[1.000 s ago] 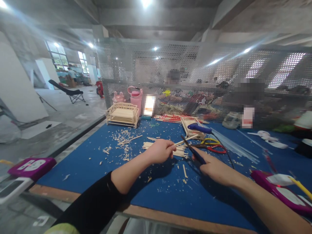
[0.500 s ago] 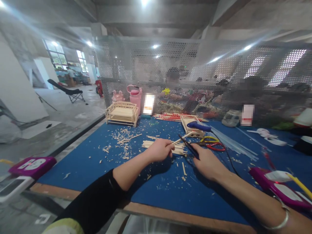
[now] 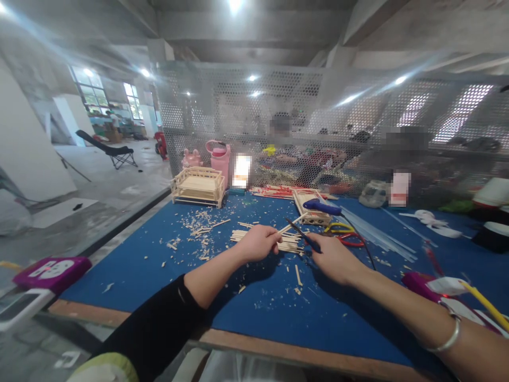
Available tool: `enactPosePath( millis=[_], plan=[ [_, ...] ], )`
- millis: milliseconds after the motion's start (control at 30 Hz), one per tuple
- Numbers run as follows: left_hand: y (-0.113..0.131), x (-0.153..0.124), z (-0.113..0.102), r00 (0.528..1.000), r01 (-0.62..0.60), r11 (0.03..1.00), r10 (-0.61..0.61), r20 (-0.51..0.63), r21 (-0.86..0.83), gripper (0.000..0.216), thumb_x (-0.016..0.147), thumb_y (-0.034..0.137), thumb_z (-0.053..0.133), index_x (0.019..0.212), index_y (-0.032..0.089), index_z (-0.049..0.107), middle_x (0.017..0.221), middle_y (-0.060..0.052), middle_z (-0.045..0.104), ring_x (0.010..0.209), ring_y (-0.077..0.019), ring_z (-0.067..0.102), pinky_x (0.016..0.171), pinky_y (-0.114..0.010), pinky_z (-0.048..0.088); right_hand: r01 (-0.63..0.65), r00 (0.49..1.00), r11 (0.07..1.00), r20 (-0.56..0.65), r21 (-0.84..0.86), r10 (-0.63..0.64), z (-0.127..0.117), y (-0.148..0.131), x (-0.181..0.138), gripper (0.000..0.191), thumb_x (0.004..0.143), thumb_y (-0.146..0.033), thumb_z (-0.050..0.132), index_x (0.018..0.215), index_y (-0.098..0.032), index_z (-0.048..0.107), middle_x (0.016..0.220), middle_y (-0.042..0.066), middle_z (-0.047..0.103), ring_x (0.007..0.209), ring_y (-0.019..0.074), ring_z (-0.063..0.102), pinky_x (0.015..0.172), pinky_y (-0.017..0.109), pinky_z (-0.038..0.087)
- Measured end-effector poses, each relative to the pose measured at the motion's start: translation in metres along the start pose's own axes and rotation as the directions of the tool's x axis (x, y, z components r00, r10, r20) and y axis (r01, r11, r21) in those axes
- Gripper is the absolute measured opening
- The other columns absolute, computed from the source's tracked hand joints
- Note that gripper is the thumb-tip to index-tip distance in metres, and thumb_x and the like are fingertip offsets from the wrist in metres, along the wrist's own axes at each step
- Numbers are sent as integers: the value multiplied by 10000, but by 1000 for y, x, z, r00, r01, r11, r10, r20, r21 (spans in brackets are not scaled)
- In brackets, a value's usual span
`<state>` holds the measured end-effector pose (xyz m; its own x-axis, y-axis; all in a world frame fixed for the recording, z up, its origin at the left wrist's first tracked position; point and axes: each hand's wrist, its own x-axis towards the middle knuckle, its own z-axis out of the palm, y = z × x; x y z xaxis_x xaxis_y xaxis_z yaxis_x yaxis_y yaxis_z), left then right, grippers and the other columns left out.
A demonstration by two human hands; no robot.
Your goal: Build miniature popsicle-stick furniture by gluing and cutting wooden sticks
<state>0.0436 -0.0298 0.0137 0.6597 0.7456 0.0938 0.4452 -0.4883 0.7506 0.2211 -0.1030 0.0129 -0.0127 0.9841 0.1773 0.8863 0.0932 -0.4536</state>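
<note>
Closer to the left hand [image 3: 260, 243] than a second ago, the right hand [image 3: 334, 258] grips a dark tool [image 3: 313, 243] across a thin wooden stick [image 3: 284, 229]. The left hand pinches that stick over the blue bench [image 3: 159, 286], near more sticks [image 3: 291, 246].

Smooth, matt wooden sticks [image 3: 291, 246]

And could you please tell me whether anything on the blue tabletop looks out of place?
Small wood scraps lie scattered on the blue tabletop, thickest left of the pile of sticks. They look untidy beside the roughly parallel sticks.
</note>
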Motion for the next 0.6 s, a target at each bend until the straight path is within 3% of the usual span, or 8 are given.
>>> enactPosePath(
  millis=[167, 333, 600],
  plan=[
    [-2, 0, 3, 999, 28, 999, -27, 24, -43, 307, 816, 300, 350, 714, 150, 598, 592, 10, 594, 511, -102, 444, 529, -212, 335, -12, 1000, 999, 25, 42, 11, 1, 0, 0, 440, 685, -71, 405, 1088, -153, 562, 1028, 94, 647, 972, 214, 573, 846, 294, 405],
    [-4, -1, 5, 1000, 18, 1000, -18, -6, 6, 311, 813, 288, 348, 688, 147, 596, 592, 7, 597, 506, -100, 442, 524, -212, 331, 68, 997, 990, 38, 121, -73, 4, -1, 1, 553, 633, -83, 395, 1174, -147, 489, 1168, 87, 576, 1100, 208, 501, 934, 325, 368],
    [-6, -2, 5, 999, 5, 997, -2, -38, 83, 311, 808, 297, 355, 661, 151, 587, 580, 0, 587, 525, -113, 457, 532, -221, 333, -13, 1000, 998, -7, 54, 13, 10, -2, 1, 430, 709, -110, 382, 1121, -145, 497, 1062, 101, 625, 993, 210, 568, 828, 294, 400]
  ],
)
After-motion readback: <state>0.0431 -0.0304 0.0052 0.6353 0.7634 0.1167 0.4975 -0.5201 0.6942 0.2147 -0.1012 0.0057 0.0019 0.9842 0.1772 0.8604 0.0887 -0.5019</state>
